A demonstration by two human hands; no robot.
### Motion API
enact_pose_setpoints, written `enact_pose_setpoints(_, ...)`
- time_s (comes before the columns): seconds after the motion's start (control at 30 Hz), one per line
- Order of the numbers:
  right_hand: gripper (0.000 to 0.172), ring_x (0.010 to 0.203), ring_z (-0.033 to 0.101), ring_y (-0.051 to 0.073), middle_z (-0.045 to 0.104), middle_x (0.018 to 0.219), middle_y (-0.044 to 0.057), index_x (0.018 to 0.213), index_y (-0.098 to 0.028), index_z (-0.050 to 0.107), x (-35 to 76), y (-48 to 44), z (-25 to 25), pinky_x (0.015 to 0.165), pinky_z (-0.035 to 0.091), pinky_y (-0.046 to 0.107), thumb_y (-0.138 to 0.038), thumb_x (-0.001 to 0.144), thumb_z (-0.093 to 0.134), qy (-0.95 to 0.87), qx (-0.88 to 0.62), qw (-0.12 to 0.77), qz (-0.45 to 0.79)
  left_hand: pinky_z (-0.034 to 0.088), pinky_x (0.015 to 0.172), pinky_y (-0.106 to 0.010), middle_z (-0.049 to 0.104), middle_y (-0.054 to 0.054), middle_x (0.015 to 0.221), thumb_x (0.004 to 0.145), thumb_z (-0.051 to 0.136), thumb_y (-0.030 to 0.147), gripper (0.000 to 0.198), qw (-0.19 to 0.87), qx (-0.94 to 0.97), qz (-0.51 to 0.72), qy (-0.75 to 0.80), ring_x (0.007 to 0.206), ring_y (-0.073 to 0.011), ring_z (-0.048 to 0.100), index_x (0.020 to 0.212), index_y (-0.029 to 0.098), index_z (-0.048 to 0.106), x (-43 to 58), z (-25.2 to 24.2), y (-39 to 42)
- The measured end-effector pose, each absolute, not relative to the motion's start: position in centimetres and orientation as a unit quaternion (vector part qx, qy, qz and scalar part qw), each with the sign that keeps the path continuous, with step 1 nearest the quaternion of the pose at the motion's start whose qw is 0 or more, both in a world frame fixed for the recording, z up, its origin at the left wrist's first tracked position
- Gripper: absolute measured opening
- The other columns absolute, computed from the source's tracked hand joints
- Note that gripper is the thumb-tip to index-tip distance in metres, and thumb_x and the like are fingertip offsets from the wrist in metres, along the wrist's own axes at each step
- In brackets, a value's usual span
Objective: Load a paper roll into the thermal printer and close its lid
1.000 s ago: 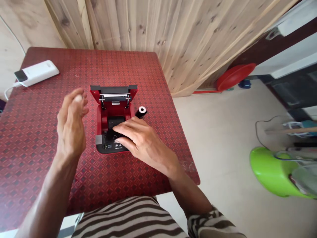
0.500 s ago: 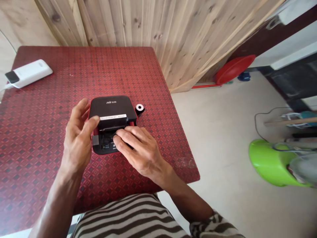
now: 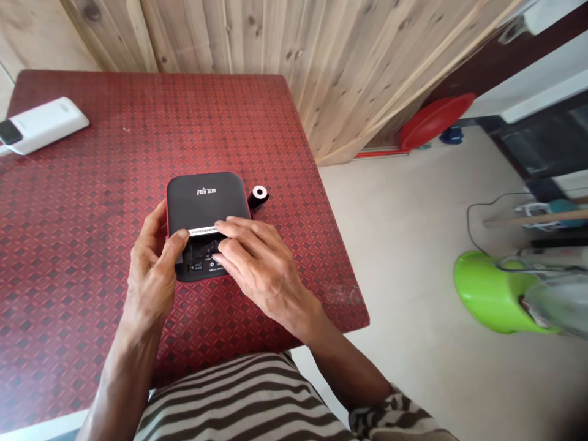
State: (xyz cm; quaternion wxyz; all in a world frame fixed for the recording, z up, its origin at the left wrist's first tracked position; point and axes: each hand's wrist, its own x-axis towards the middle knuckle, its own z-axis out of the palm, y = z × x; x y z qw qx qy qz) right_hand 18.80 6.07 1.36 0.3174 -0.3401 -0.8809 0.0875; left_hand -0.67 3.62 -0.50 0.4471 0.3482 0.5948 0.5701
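Observation:
A small black device with red sides and a lid (image 3: 206, 199) sits on the red patterned table (image 3: 138, 135). White lettering and a white strip mark the lid, and its front edge leaves a dark open compartment (image 3: 199, 252) showing. My left hand (image 3: 154, 263) wraps the device's left side, thumb on the lid's front corner. Fingers bent together, my right hand (image 3: 261, 263) presses at the lid's front right edge and over the compartment; it hides the right part. Just right of the device lies a black cylindrical thing with a white ring-shaped end (image 3: 260, 193).
At the table's far left lies a white power-bank-like block (image 3: 50, 125) with a dark end and a cable. A wooden plank wall (image 3: 257, 37) borders the back. On the floor to the right are a green plastic stool or tub (image 3: 487, 294) and a red basin (image 3: 434, 122).
The lid, tilted up before, has come down flatter over the compartment. My right hand has shifted from inside the compartment up to the lid's edge. My left thumb has moved down with the lid.

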Motion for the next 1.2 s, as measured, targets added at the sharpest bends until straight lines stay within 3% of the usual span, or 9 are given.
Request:
enact_pose_setpoints(0.17, 0.01, 0.131, 0.076, 0.024, 0.084, 0.132, 0.012, 0.107, -0.018, 0.074, 18.5, 5.9, 1.1, 0.114, 0.062, 0.04, -0.015, 0.111, 0.065, -0.871, -0.345, 0.341, 0.083, 0.046, 0.131, -0.053, 0.071, -0.004, 0.155, 0.094, 0.082, 0.038, 0.055, 0.44, 0.342, 0.572, 0.601, 0.149, -0.0332, 0.064, 0.148, 0.032, 0.073, -0.5, -0.5, 3.7)
enact_pose_setpoints(0.33, 0.018, 0.127, 0.076, 0.023, 0.084, 0.131, 0.011, 0.122, -0.018, 0.075, 18.6, 6.2, 0.7, 0.111, 0.062, 0.041, -0.013, 0.112, 0.06, -0.877, -0.33, 0.344, 0.058, 0.052, 0.125, -0.049, 0.074, -0.005, 0.151, 0.091, 0.089, 0.043, 0.058, 0.444, 0.31, 0.584, 0.605, 0.141, -0.0316, 0.069, 0.146, 0.03, 0.075, -0.5, -0.8, 3.1)
enact_pose_setpoints(0.6, 0.009, 0.112, 0.077, 0.023, 0.085, 0.118, 0.01, 0.106, -0.018, 0.075, 18.8, 6.1, 0.3, 0.102, 0.065, 0.039, -0.012, 0.108, 0.067, -0.87, -0.315, 0.378, 0.025, 0.046, 0.129, -0.048, 0.073, -0.007, 0.151, 0.104, 0.075, 0.047, 0.045, 0.437, 0.344, 0.565, 0.609, 0.145, -0.0302, 0.065, 0.146, 0.033, 0.076, -1.3, -1.2, -0.7)
enact_pose_setpoints(0.77, 0.006, 0.112, 0.077, 0.023, 0.085, 0.117, 0.009, 0.109, -0.02, 0.074, 19.1, 5.6, 0.4, 0.1, 0.066, 0.041, -0.017, 0.109, 0.069, -0.868, -0.331, 0.37, 0.017, 0.05, 0.123, -0.045, 0.074, -0.006, 0.147, 0.102, 0.077, 0.045, 0.047, 0.433, 0.348, 0.548, 0.626, 0.14, -0.0305, 0.067, 0.147, 0.034, 0.075, -1.4, -1.4, -1.1)
enact_pose_setpoints(1.03, 0.012, 0.109, 0.079, 0.026, 0.084, 0.114, 0.012, 0.115, -0.018, 0.073, 19.3, 5.0, -0.1, 0.097, 0.069, 0.042, -0.012, 0.105, 0.071, -0.849, -0.336, 0.406, 0.031, 0.054, 0.112, -0.041, 0.079, -0.006, 0.133, 0.098, 0.076, 0.039, 0.04, 0.431, 0.328, 0.551, 0.635, 0.124, -0.0275, 0.072, 0.137, 0.029, 0.078, -1.0, -1.0, -0.2)
enact_pose_setpoints(1.2, 0.024, 0.113, 0.079, 0.027, 0.085, 0.118, 0.011, 0.124, -0.021, 0.072, 19.7, 4.8, 0.1, 0.098, 0.07, 0.045, -0.009, 0.103, 0.072, -0.827, -0.346, 0.44, 0.053, 0.055, 0.106, -0.039, 0.079, -0.005, 0.128, 0.098, 0.074, 0.039, 0.037, 0.416, 0.328, 0.548, 0.647, 0.119, -0.0261, 0.072, 0.133, 0.028, 0.078, -0.8, -0.9, 0.1)
